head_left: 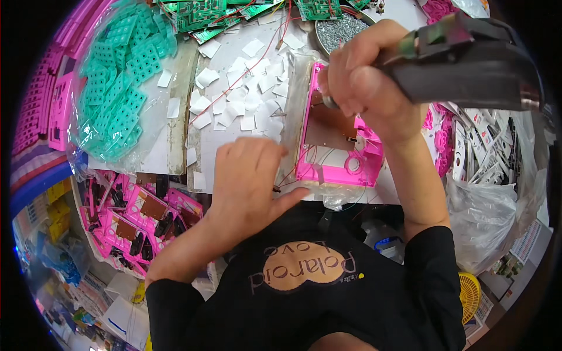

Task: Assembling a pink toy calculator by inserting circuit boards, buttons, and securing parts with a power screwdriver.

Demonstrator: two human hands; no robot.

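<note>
A pink plastic housing (336, 174) lies at the table's front edge, with a brown circuit board (328, 126) and thin wires inside it. My right hand (374, 88) is closed around a black electric screwdriver (462, 64) above the housing's right side; fingers and tool hide part of the board, and the tool's tip cannot be made out clearly. Left of the housing, my left hand (246, 178) hovers back up at the table's edge, thumb spread from loosely bent fingers, nothing visibly gripped. Loose wires and a small dark part (276, 189) lie near its thumb.
White square pads (252, 88) lie scattered beyond my left hand. A bag of teal keypads (117, 88) is at left, green circuit boards (202, 14) and a bowl of screws (339, 32) behind. Pink housings (134, 216) fill a box below left; white-and-black strips (486, 146) are piled right.
</note>
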